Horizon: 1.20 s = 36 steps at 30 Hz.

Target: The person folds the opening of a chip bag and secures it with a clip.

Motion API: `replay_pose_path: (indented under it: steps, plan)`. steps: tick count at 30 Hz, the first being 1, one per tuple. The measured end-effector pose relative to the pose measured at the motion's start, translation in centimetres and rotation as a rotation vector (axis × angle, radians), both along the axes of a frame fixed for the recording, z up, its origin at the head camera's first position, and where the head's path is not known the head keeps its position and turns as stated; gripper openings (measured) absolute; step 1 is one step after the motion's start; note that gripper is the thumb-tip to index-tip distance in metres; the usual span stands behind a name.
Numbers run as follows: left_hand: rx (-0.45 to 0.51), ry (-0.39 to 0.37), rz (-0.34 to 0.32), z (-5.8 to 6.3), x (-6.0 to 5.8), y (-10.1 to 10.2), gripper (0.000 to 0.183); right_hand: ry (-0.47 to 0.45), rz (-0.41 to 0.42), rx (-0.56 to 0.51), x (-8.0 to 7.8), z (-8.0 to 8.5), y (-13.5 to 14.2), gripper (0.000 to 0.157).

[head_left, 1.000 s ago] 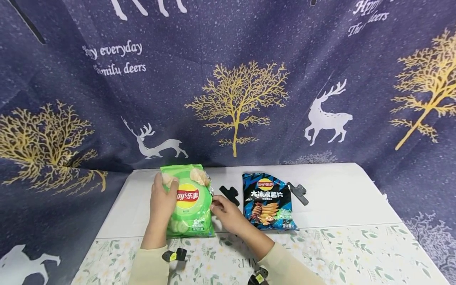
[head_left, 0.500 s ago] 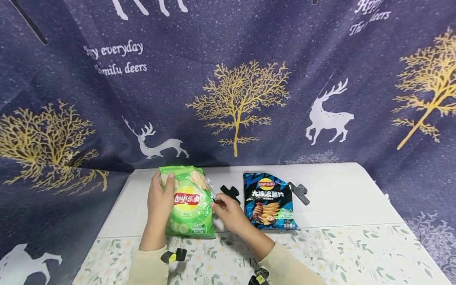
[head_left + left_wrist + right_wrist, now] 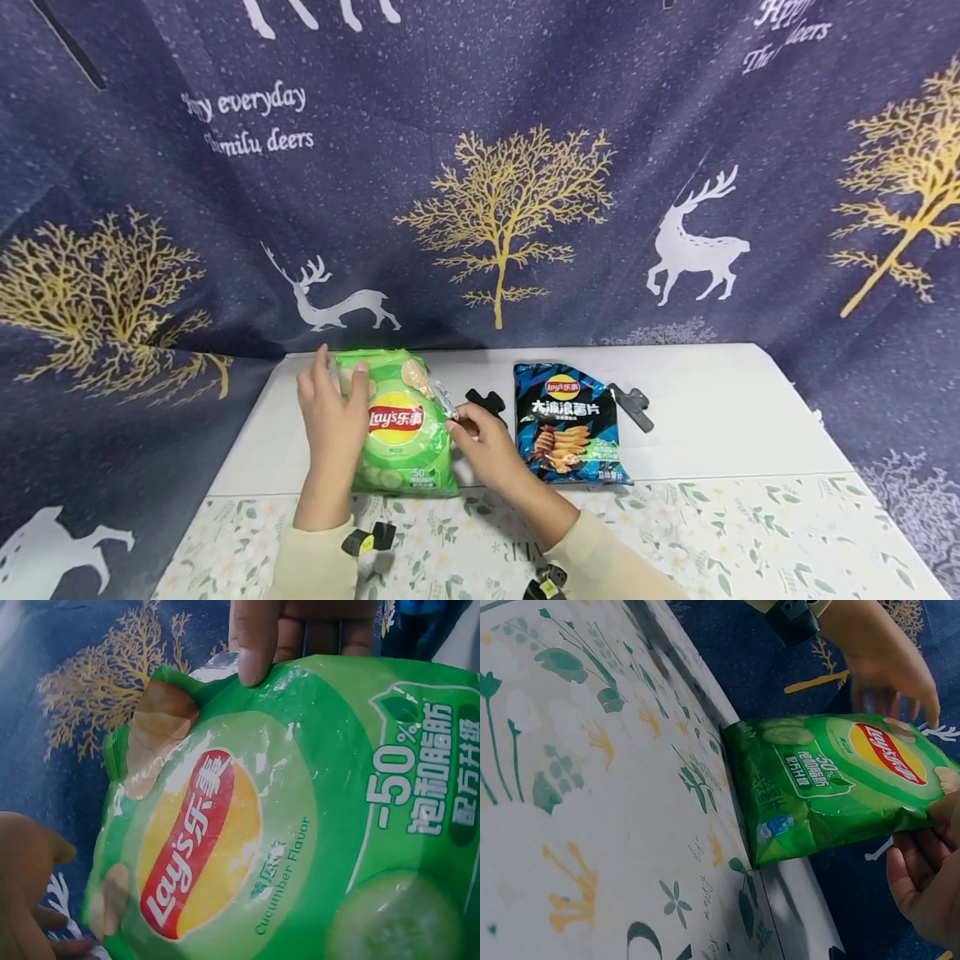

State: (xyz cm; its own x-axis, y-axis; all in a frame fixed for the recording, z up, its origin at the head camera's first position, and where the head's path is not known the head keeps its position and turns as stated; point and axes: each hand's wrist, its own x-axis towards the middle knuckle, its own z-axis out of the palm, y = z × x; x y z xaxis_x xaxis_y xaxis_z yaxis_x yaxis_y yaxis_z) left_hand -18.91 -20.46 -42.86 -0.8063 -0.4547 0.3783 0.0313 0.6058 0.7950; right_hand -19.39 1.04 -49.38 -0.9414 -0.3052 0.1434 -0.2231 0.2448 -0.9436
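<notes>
A green bag of potato chips (image 3: pixel 405 467) stands on the table, with silvery lining showing along its upper right side. My right hand (image 3: pixel 487 446) pinches that right edge, thumb on the front and fingers behind, as the left wrist view also shows. At the bag's left side is my left hand (image 3: pixel 330 425), its fingers spread and extended and its thumb overlapping the front. In the left wrist view the left hand (image 3: pixel 26 889) appears at the lower left, beside the bag's upper left corner. Behind my right hand lies a black clip (image 3: pixel 486 402), partly hidden.
A black and blue bag of chips (image 3: pixel 566 425) lies to the right, its upper right corner slanted. Another black clip (image 3: pixel 632 406) lies against that corner. The white table (image 3: pixel 712 417) has a floral cover (image 3: pixel 712 533) in front, and a dark blue curtain (image 3: pixel 420 275) hangs behind.
My left hand has loosened from the green bag's left side, its fingers spreading outward. My right hand keeps its pinch on the right edge, and the silvery part there has shifted outward slightly.
</notes>
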Motion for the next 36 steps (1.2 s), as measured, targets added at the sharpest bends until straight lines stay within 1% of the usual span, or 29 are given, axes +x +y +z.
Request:
replay_pose_path:
  steps: [3,7,11,16,21,27,32,36]
  plan:
    - [-0.043,0.125,0.008,0.6,0.3,0.5,0.061,0.015,-0.002,-0.017,0.0,0.1,0.1,0.015]
    - [-0.071,0.241,-0.036,1.2,0.6,1.1,0.050,0.021,0.002,-0.027,0.0,0.3,0.3,0.015]
    - [-0.093,0.308,-0.082,1.4,0.5,1.8,0.040,0.010,-0.001,-0.033,0.0,0.5,0.4,0.014]
    - [-0.148,0.353,-0.112,1.4,0.1,2.5,0.033,0.013,0.003,-0.037,0.0,0.5,0.5,0.016]
    - [-0.236,0.348,-0.158,2.0,-0.4,2.6,0.031,0.010,-0.002,-0.029,0.0,0.4,0.6,0.017]
    - [-0.352,0.320,-0.238,3.0,-1.0,2.5,0.024,0.023,-0.017,-0.017,-0.2,0.0,0.7,0.016]
    - [-0.417,0.242,-0.317,3.7,-1.2,2.4,0.024,0.036,-0.020,-0.022,-0.2,-0.1,0.8,0.016]
    - [-0.477,0.169,-0.356,4.1,-1.4,2.4,0.027,0.042,-0.025,-0.019,-0.2,-0.2,0.9,0.015]
